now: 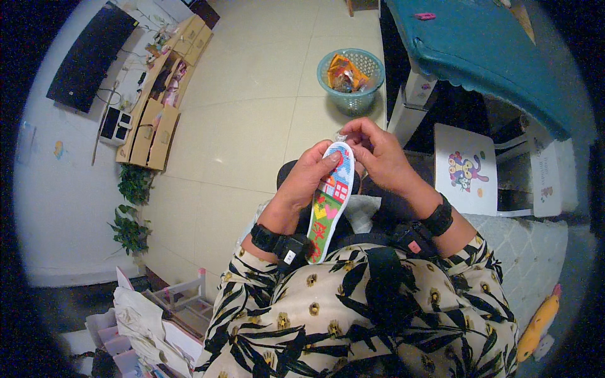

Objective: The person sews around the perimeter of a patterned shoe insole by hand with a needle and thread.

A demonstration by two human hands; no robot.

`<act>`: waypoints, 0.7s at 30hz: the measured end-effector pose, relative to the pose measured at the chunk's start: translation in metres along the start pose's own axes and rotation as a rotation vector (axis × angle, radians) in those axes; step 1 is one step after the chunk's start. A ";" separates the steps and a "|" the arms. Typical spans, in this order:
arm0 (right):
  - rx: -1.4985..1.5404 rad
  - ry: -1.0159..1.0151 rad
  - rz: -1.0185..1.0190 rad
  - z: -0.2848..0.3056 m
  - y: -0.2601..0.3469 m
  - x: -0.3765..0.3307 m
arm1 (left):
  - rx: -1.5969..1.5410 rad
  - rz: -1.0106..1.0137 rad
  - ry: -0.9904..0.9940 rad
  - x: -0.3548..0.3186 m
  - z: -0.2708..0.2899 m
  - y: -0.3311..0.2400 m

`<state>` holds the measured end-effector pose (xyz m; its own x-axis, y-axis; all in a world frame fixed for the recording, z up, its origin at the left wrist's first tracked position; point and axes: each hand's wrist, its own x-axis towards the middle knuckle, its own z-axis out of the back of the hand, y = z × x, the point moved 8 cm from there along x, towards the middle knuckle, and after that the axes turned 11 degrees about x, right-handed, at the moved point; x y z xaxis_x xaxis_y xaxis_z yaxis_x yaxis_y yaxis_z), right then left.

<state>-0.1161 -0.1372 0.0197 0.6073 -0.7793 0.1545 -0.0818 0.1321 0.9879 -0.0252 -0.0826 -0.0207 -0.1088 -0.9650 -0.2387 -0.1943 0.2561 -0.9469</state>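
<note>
An embroidered insole (328, 211) with a white rim stands lengthwise in front of my body. Its pattern shows a blue sky, red-and-white buildings, a yellow and a pink heart, and red figures on green. My left hand (301, 183) is closed on the upper part, thumb pressed on the stitched face. At the rounded top end, my right hand (386, 162) has its fingers bent and drawn together. A small whitish bit (341, 137) shows by those fingertips; what it is and whether they grip it or the rim is unclear.
A teal basket (350, 104) with orange wrappers stands on the floor ahead. To the right are a teal-covered table (466, 47) and a white child's chair (465, 170). A low wooden cabinet (154, 132) lines the left wall, with leafy plants (131, 227) beside it.
</note>
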 end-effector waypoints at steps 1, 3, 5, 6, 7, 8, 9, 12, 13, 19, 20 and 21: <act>-0.012 -0.010 0.004 0.001 0.002 -0.001 | 0.019 -0.003 -0.007 0.001 0.003 0.003; -0.038 -0.028 0.011 0.006 0.007 -0.002 | 0.062 -0.017 -0.030 0.002 0.007 0.003; -0.285 -0.022 0.223 0.007 0.022 -0.005 | 0.112 -0.034 -0.062 0.002 0.011 0.001; -0.408 -0.018 0.328 0.005 0.029 -0.007 | 0.120 -0.033 -0.063 0.002 0.009 0.000; -0.472 0.007 0.359 0.002 0.032 -0.008 | 0.127 -0.032 -0.065 0.001 0.007 -0.003; -0.534 0.029 0.390 -0.002 0.036 -0.009 | 0.137 -0.030 -0.066 0.001 0.006 -0.004; -0.595 0.052 0.421 -0.006 0.038 -0.011 | 0.142 -0.024 -0.050 0.002 0.004 -0.004; -0.662 0.018 0.620 -0.013 0.046 -0.013 | 0.158 -0.007 -0.033 0.002 0.002 -0.003; -0.476 0.012 0.494 -0.009 0.041 -0.011 | 0.162 -0.002 -0.045 0.002 0.005 -0.003; 0.463 -0.186 0.046 0.033 0.030 -0.010 | 0.249 0.037 -0.222 0.002 0.039 0.004; 0.409 -0.283 0.080 0.052 0.034 -0.014 | 0.272 0.032 -0.260 -0.001 0.044 0.003; 0.283 -0.347 0.175 0.073 0.038 -0.018 | 0.278 0.026 -0.293 -0.004 0.050 0.003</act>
<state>-0.1875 -0.1626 0.0554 0.2698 -0.9249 0.2680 -0.4005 0.1454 0.9047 0.0233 -0.0813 -0.0331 0.1798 -0.9441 -0.2762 0.0802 0.2939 -0.9525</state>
